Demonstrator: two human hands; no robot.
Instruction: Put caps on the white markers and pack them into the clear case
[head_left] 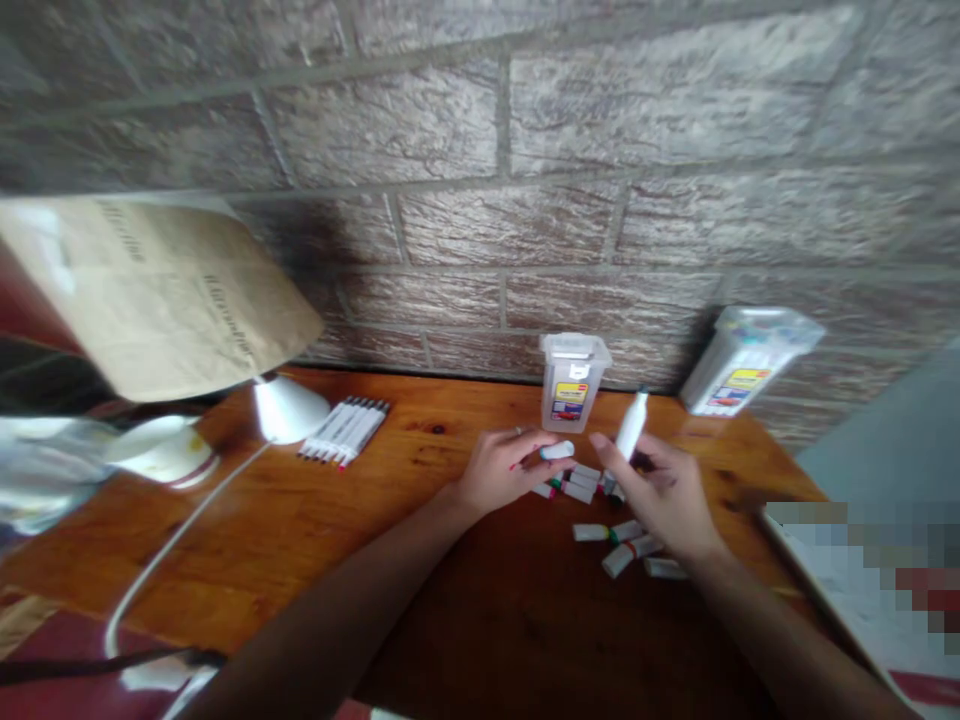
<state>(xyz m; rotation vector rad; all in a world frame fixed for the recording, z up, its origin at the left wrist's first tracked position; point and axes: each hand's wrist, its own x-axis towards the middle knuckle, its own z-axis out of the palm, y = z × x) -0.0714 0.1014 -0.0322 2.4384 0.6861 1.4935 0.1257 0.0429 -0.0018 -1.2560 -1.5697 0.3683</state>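
Note:
Between the fingertips of my left hand [506, 468] is a short white marker cap [557, 451] with a bluish rim. My right hand [670, 490] grips a white marker [631, 428], tilted upward, its dark tip bare at the top. Below and between the hands lie several loose caps and markers [579, 483], partly hidden by my fingers. Closer to me is a second cluster of white pieces [628, 552] with green and orange bands. Behind my hands stands an upright clear plastic marker case [571, 385] with a yellow label.
A row of white markers [346, 430] lies on the wooden table [420, 410] at left. Further left are a lamp with a paper shade [202, 300], its white cord [187, 525] and a paper cup [163, 452]. A filled marker case [742, 365] stands back right, by the brick wall [450, 230].

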